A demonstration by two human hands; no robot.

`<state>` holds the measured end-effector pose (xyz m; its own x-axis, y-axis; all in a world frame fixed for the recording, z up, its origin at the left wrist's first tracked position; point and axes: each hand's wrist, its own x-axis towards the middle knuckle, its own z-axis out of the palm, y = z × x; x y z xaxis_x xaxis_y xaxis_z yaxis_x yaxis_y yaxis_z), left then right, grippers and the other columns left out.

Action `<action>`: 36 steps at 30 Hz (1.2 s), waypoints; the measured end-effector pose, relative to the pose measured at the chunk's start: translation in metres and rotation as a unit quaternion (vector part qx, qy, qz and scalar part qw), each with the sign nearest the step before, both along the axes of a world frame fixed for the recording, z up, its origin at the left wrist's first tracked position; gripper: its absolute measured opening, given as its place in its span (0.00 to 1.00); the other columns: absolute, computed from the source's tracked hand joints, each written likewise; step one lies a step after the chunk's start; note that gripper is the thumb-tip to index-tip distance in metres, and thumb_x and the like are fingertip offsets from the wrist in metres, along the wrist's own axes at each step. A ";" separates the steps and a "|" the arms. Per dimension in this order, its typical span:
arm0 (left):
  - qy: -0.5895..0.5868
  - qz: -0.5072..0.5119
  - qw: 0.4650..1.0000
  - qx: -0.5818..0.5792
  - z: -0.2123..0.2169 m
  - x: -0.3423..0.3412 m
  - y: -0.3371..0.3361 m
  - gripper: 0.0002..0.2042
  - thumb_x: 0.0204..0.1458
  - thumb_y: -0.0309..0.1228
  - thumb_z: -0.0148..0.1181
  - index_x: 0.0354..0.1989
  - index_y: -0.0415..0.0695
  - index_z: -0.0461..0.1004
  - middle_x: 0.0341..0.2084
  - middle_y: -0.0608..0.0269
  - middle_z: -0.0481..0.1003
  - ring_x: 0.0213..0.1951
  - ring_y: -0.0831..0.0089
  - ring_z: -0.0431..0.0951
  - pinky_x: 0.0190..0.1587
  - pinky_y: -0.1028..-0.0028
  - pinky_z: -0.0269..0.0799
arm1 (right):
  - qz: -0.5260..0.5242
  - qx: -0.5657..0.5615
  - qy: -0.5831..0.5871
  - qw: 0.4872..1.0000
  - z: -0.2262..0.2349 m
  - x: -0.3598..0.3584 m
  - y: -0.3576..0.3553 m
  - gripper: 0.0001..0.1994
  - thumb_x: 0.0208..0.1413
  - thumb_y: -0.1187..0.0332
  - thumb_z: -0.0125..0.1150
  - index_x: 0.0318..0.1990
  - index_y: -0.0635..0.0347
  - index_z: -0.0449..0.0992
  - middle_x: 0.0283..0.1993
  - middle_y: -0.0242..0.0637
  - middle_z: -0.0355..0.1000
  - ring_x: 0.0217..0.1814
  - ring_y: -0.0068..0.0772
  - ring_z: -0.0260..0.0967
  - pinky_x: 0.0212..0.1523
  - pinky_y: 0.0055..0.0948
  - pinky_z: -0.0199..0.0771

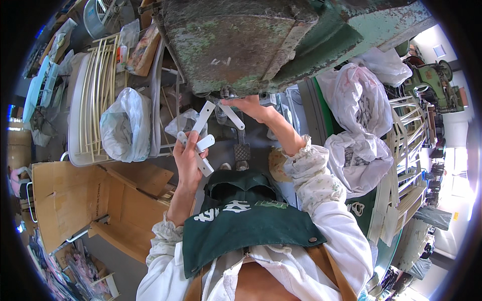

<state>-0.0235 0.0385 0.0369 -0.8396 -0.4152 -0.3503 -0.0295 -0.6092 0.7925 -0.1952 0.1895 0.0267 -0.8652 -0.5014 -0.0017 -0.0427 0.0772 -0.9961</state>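
My left hand (189,153) grips a small bunch of flat white plastic strips (202,131), fanned out in front of my chest. My right hand (249,106) reaches forward and holds one white strip (234,117) up against the underside of a worn green machine (251,40). A foot pedal (242,151) lies on the floor below both hands. I wear a dark green apron and white sleeve covers.
A white rack (95,100) with long white slats and a plastic bag (125,125) stands on the left. Flattened cardboard boxes (75,195) lie lower left. Bags of white parts (357,100) and bundles of slats (401,165) fill the right.
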 end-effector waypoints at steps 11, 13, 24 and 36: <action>0.068 0.008 0.998 0.014 0.012 -0.016 0.007 0.07 0.57 0.30 0.56 0.31 0.41 0.67 0.22 0.62 0.70 0.17 0.79 0.64 0.18 0.80 0.58 | -0.047 0.079 0.062 0.994 -0.001 0.000 -0.008 0.13 0.49 0.63 0.66 0.37 0.63 0.79 0.34 0.33 0.77 0.36 0.23 0.70 0.39 0.26 0.71; 0.065 0.010 0.998 0.016 0.008 -0.015 0.003 0.07 0.57 0.30 0.55 0.32 0.41 0.67 0.23 0.61 0.70 0.18 0.79 0.64 0.18 0.80 0.58 | -0.034 0.101 0.078 0.991 0.000 0.000 -0.009 0.12 0.50 0.65 0.65 0.39 0.63 0.79 0.36 0.32 0.77 0.36 0.22 0.70 0.39 0.26 0.71; 0.064 -0.018 0.998 0.010 0.008 -0.027 0.014 0.08 0.57 0.31 0.56 0.30 0.40 0.69 0.19 0.67 0.68 0.16 0.82 0.64 0.17 0.80 0.59 | 0.156 0.113 0.078 0.978 0.017 -0.012 0.012 0.13 0.56 0.63 0.52 0.21 0.57 0.68 0.18 0.24 0.55 0.21 0.17 0.48 0.21 0.23 0.49; -0.006 -0.167 0.981 -0.103 -0.001 -0.042 -0.008 0.09 0.54 0.32 0.59 0.31 0.38 0.70 0.17 0.68 0.69 0.16 0.84 0.67 0.16 0.83 0.60 | -0.040 0.102 0.103 0.989 0.018 -0.001 0.016 0.11 0.52 0.62 0.60 0.30 0.63 0.77 0.20 0.29 0.69 0.19 0.22 0.61 0.21 0.26 0.63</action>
